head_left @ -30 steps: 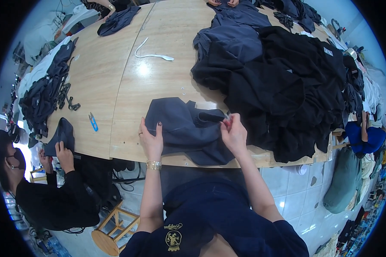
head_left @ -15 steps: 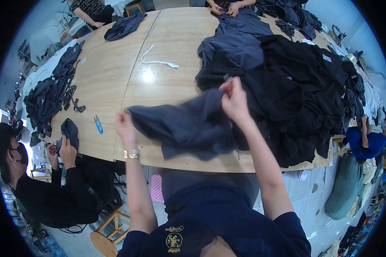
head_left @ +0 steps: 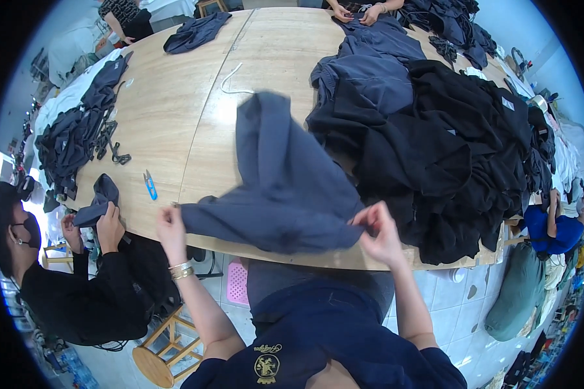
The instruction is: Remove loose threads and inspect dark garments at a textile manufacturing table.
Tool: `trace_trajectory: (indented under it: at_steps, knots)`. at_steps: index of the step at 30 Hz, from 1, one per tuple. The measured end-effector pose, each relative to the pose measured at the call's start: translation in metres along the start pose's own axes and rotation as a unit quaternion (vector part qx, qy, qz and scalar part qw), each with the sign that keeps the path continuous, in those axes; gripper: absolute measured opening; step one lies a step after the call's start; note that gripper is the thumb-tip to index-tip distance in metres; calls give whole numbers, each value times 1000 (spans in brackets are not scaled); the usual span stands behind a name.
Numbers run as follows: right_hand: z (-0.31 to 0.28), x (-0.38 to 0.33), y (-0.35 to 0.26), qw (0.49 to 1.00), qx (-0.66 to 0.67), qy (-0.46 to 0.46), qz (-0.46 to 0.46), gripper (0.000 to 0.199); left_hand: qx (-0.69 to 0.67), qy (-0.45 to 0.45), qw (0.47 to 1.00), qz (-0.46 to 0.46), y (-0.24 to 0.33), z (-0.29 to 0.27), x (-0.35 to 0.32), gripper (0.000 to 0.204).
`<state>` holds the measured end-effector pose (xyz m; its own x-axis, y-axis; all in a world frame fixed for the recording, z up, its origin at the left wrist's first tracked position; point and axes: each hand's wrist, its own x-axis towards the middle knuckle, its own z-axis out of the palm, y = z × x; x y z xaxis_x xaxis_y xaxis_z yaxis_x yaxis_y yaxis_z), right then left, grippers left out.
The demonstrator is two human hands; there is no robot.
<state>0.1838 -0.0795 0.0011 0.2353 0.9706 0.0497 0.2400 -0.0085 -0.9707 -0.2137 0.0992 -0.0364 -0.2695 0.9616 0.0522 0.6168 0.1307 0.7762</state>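
1. Well to the left of the left fingers, a seated co-worker in black sleeves [head_left: 71, 295] holds a folded piece of dark grey cloth [head_left: 105, 189] at the bench's edge.
2. Beyond that, far out to the left of the same fingers, lies a crumpled heap of dark grey garments [head_left: 68, 142], with tangled black straps [head_left: 104, 139] beside it.
3. Nearer, just beyond and slightly left of the left fingers, blue-handled metal thread snips [head_left: 151, 187] lie on the pale wood-topped bench [head_left: 165, 110].
4. The left fingers [head_left: 167, 217] are drawn together in a pinch on the left end of a slate-grey fabric garment; gold-coloured bangles [head_left: 180, 270] circle the wrist below them.
5. The slate-grey fabric garment [head_left: 276, 194] is stretched between both sets of fingers, motion-blurred, a broad part fanning away over the bench. How much of it touches the wood cannot be told.
6. Beyond it, a thin curved white cord [head_left: 223, 84] is partly hidden by the cloth.
7. The right fingers [head_left: 379, 217] are closed, thumb against fingertips, on the garment's right corner.
8. Just beyond and right of them spreads a large pile of black garments [head_left: 435, 155].
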Motion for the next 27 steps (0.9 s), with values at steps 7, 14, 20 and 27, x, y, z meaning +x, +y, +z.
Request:
trace_trajectory:
  at_steps: [7, 14, 20, 27]
  knots:
    - [24, -54, 59, 982, -173, -56, 43, 32, -45, -8, 986, 158, 71, 102, 2, 22]
    - [24, -52, 56, 984, -148, -55, 82, 37, 54, -132, 935, 326, 112, 205, 13, 27]
    - [29, -57, 70, 995, -74, -15, 67, 33, -46, -72, 931, 354, 133, 186, -10, 20]
    - [22, -30, 69, 986, -2, 168, 7, 22, -143, -100, 963, 205, 94, 53, -67, 15]
